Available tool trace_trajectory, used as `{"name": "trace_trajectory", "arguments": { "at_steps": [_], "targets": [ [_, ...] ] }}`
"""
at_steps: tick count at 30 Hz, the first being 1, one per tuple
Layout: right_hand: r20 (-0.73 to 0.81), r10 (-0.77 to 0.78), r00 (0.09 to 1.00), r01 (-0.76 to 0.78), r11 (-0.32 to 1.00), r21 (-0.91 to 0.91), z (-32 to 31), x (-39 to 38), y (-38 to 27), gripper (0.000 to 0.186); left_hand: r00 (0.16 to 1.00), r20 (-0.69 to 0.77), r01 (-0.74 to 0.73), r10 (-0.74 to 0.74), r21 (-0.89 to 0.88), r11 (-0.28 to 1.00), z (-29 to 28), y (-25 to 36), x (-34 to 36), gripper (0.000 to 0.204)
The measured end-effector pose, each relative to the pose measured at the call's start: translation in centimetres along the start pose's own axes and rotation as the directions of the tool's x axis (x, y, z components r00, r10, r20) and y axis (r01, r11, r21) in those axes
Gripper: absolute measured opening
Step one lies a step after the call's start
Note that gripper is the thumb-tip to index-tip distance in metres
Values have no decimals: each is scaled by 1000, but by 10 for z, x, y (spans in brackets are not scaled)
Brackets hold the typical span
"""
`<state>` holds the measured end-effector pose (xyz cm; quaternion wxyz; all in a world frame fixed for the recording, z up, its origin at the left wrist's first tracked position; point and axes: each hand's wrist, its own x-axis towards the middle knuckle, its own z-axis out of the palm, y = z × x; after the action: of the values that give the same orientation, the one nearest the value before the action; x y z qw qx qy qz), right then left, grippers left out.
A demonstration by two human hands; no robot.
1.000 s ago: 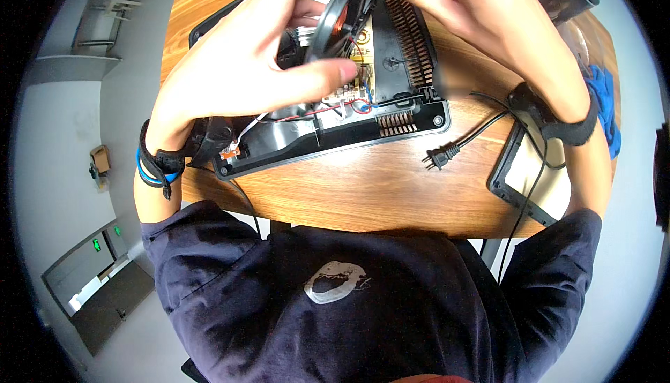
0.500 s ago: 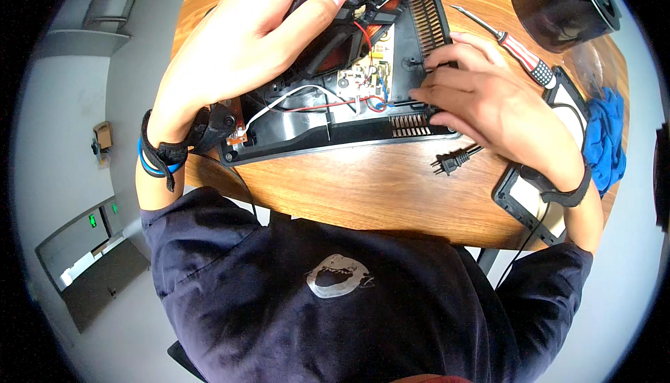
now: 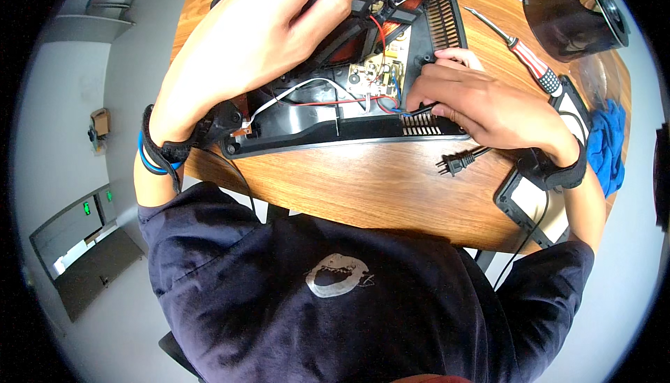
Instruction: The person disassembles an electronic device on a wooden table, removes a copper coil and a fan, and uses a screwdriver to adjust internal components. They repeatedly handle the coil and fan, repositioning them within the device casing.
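Note:
The black plastic housing (image 3: 317,141) of an opened induction cooker lies in front of me. My left hand (image 3: 262,44) is closed on the edge of its copper coil (image 3: 345,49), a black-ribbed disc, with the thumb on top; the coil sits tilted over the housing. Below it show a pale circuit board (image 3: 377,76) and red, white and blue wires. My right hand (image 3: 485,100) reaches into the right corner by the vent slots, thumb and fingers pinching a black power cord (image 3: 420,111) near the blue wire. Its fingertips are partly hidden.
A two-pin plug (image 3: 457,163) rests on the wooden table (image 3: 335,188) right of the housing. Beyond lie a screwdriver (image 3: 534,65) with a striped handle, a black cylinder (image 3: 576,17), a blue cloth (image 3: 607,146) and a black-framed panel (image 3: 520,194) under my right forearm.
My right hand has shifted left and its fingers have closed on the cord inside the corner. The left hand stays on the coil. The whole scene has slid slightly right in view.

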<state>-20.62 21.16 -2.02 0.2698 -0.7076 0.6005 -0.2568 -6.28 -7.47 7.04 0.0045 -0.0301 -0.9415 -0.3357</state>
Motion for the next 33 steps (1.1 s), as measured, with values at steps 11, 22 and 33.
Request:
{"name": "trace_trajectory", "arguments": {
  "at_steps": [11,22,33],
  "targets": [
    [117,33,993,-41,997,71,-15,0,0,25,994,35,104,-104,-6,995,-7,7,-4,42],
    [79,145,986,-153,982,109,-13,-1,-2,18,967,-201,-200,155,-222,954,-3,-37,-1,39],
    [52,99,994,-101,994,32,-9,2,-1,30,944,-284,-277,169,-401,873,7,-39,-5,40]
  ]
}}
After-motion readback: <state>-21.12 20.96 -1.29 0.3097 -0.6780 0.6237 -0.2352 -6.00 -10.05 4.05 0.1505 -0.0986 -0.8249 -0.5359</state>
